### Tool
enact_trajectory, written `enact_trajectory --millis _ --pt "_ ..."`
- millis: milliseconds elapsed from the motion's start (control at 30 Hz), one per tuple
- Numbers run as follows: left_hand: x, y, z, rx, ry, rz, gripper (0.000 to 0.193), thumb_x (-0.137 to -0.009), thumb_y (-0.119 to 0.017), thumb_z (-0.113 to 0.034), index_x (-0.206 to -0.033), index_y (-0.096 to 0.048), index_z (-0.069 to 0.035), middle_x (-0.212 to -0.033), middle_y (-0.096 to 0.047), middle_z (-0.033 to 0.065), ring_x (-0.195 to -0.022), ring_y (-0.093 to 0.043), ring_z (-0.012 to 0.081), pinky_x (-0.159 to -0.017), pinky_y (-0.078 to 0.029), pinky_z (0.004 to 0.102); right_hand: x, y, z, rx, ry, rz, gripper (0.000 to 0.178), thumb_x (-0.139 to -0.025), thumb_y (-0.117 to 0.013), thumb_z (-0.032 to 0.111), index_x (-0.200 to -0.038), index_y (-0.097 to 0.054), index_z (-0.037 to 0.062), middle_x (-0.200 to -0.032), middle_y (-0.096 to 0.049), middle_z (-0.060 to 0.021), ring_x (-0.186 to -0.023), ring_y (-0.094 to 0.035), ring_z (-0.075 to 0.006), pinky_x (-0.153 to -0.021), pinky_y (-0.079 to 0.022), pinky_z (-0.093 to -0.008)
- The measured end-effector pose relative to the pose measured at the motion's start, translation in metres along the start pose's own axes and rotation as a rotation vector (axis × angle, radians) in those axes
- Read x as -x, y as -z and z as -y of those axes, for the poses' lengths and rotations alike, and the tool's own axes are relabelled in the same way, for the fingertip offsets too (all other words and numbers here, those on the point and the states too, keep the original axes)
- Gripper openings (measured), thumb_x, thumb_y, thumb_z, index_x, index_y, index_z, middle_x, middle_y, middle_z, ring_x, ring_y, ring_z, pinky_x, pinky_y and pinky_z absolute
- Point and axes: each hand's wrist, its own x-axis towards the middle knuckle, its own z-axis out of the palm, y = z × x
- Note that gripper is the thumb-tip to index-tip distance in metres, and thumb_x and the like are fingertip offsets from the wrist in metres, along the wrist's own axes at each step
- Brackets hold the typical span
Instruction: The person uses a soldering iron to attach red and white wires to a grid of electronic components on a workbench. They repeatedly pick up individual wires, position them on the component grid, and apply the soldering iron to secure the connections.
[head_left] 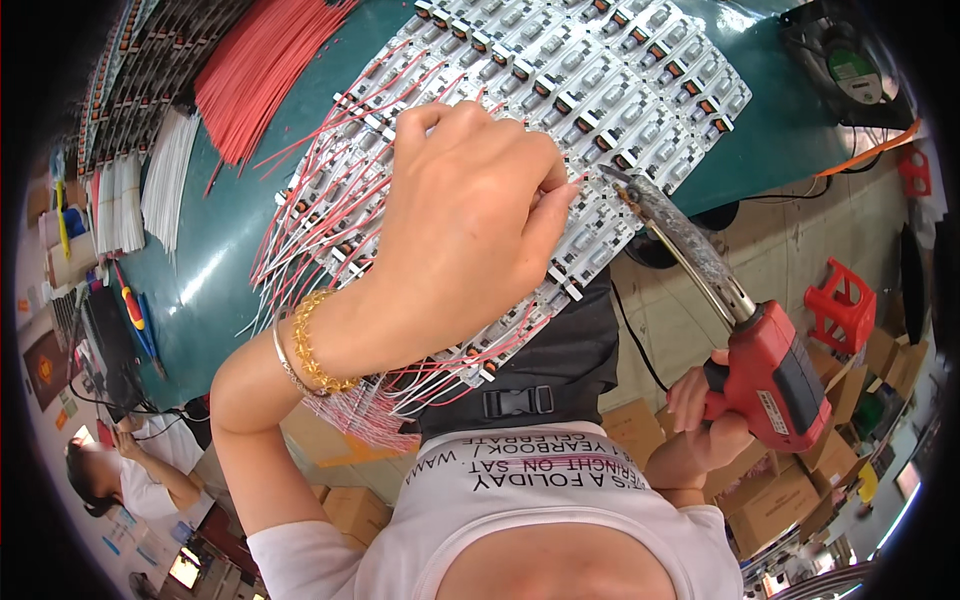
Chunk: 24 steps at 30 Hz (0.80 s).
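Observation:
A large panel of white circuit boards (640, 75) with rows of small components lies before me, partly overhanging the table's front edge. Over its middle is my left hand (470, 215), closed, thumb and forefinger pinching what looks like the short end of a thin red wire (584, 179). My right hand (695, 415) grips a red and black soldering gun (770, 375). Its tip (612, 172) meets the panel just right of the pinched fingertips. Many red and white wires (320, 215) are attached along the panel's left and near sides; some pass behind my left wrist.
Bundles of red wires (265, 75) and white wires (170, 180) lie on the green table (205, 285), beside stacked boards (150, 80). A fan (850, 70) stands far right. Below are a red stool (842, 305) and cardboard boxes (775, 510). Another person (150, 465) sits left.

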Motion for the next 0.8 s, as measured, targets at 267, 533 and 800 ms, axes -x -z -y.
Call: enact_trajectory --millis 267,533,800 --pt "-0.0028 -0.0002 -0.0012 -0.014 0.003 0.013 0.010 -0.069 -0.065 -0.006 -0.065 -0.056 -0.007 -0.058 -0.050 -0.0008 -0.063 -0.047 0.0175 -0.073 -0.032 0.0330 0.0001 -0.0008 -0.0014 0.057 -0.003 0.025 0.068 -0.077 -0.059 0.055 -0.102 -0.044 -0.0067 -0.046 -0.043 0.0004 -0.035 -0.041 -0.0108 -0.038 -0.036 -0.0241" --pt "-0.0034 -0.0027 -0.0020 -0.027 -0.005 -0.006 0.009 -0.069 -0.065 -0.007 -0.065 -0.056 -0.008 -0.057 -0.050 -0.0006 -0.063 -0.047 0.0172 -0.071 -0.032 0.0330 0.0068 0.0000 0.0007 0.006 0.011 -0.091 0.072 -0.079 -0.057 0.053 -0.112 -0.042 -0.0091 -0.045 -0.042 0.0015 -0.035 -0.039 -0.0104 -0.039 -0.036 -0.0235" --pt "-0.0004 -0.0041 -0.0005 -0.044 -0.038 -0.022 0.008 -0.069 -0.065 -0.008 -0.067 -0.057 -0.009 -0.058 -0.051 -0.0008 -0.063 -0.047 0.0180 -0.071 -0.032 0.0330 -0.0017 0.0026 -0.0031 -0.033 0.081 0.032 0.077 -0.079 -0.057 0.054 -0.118 -0.038 -0.0095 -0.044 -0.041 0.0011 -0.035 -0.039 -0.0105 -0.039 -0.037 -0.0238"
